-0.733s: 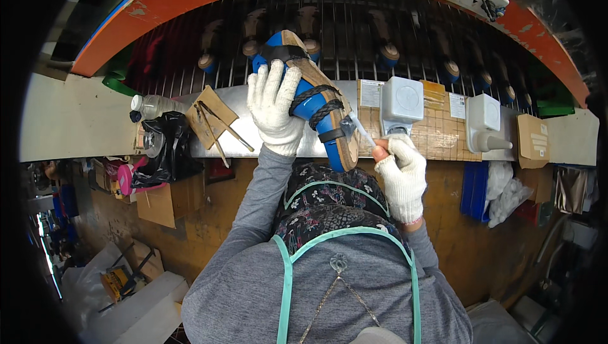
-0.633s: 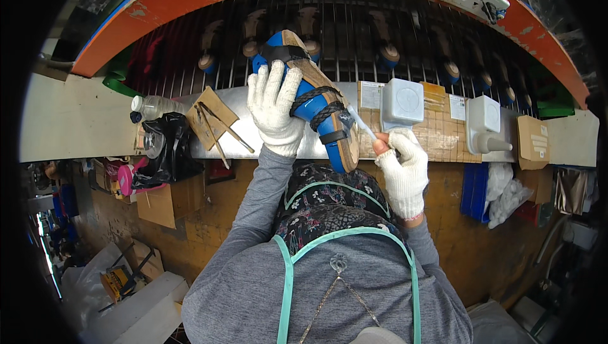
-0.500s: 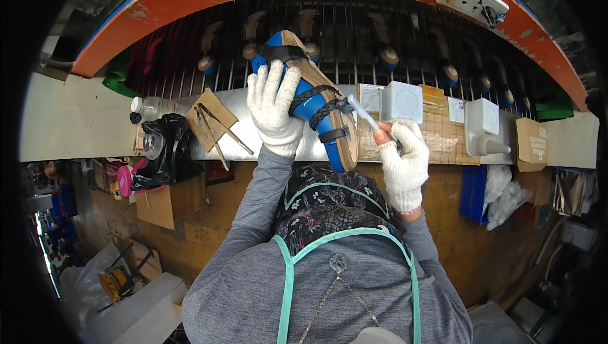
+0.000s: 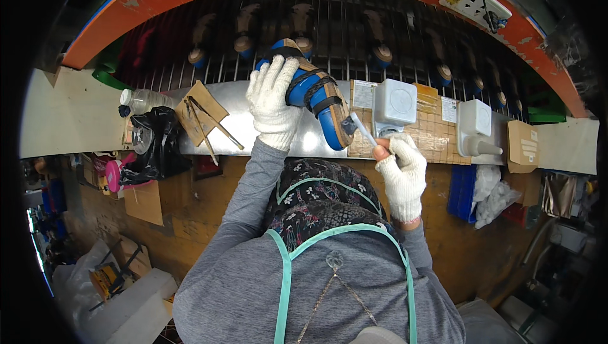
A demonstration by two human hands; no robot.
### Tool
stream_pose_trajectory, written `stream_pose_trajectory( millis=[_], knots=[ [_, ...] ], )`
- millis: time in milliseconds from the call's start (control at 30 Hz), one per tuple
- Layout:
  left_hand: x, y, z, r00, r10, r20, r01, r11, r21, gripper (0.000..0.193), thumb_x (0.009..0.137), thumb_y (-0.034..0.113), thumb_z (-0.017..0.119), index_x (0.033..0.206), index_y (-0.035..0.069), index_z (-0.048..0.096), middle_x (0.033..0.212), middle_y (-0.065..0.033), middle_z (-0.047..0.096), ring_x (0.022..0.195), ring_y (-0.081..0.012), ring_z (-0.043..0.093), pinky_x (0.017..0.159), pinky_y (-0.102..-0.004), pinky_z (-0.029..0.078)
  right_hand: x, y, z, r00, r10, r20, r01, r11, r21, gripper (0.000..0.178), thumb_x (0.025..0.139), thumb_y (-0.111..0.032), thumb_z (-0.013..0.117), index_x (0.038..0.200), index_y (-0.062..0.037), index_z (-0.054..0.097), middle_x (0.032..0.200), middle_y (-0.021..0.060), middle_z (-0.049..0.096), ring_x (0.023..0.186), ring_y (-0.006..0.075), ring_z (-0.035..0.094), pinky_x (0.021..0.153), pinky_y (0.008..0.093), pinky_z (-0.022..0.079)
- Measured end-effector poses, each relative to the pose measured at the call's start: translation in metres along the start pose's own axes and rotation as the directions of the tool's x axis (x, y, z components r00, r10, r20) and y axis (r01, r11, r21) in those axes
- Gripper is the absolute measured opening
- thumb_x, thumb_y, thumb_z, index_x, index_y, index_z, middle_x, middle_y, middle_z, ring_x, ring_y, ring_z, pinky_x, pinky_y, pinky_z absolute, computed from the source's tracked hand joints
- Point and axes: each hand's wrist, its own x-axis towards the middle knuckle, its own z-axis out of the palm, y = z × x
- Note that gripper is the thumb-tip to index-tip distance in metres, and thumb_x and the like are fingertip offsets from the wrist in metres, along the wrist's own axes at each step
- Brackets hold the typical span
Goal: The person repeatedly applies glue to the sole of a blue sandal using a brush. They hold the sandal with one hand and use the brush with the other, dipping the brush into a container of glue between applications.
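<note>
Left grip [image 4: 274, 106], white-gloved, was held up front, back of hand showing, fingers [image 4: 275, 69] extended; left forearm [image 4: 252, 185] angled forward. Right grip [image 4: 404, 174], also gloved, was pinched, thumb tip [image 4: 381, 152] bare, right wrist [image 4: 410, 224] partly uncovered.

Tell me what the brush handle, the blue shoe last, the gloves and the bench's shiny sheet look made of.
Brush handle: probably plastic; smooth, whitish, slightly translucent.
Blue shoe last: likely hard plastic; uniform colour, smooth moulded curves.
Gloves: knitted yarn, perhaps cotton; matt, ribbed, fuzzy.
Shiny sheet: apparently bare metal, possibly steel; silvery with bright glare.
</note>
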Motion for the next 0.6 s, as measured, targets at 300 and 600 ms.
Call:
stream_pose_trajectory(
  millis=[300,600],
  knots=[
    [0.001,0.008,-0.006,0.999,-0.021,0.036,0.022,0.999,-0.029,0.067,0.062,0.011,0.084,0.127,0.017,0.068,0.127,-0.0154,0.068,0.119,-0.0394,0.063,0.107,-0.0532,0.043,0.022,0.002,0.004,0.976,-0.21,-0.061,0.21,0.978,-0.009,0.017,0.083,0.006,0.065,0.099,0.0047,0.07,0.102,0.0087,0.061,0.088,0.0141,0.059,0.075,0.0244,0.048],
    [-0.001,0.037,-0.013,0.929,-0.266,0.256,0.351,0.853,-0.387,0.066,0.058,0.008,0.09,0.12,0.015,0.068,0.118,-0.0109,0.071,0.11,-0.0273,0.068,0.097,-0.0371,0.055,0.029,0.0,-0.008,0.923,-0.381,0.061,0.385,0.919,-0.082,0.014,0.084,0.0,0.071,0.098,0.0029,0.073,0.101,0.0094,0.062,0.088,0.0161,0.061,0.074,0.0271,0.049]
  ],
)
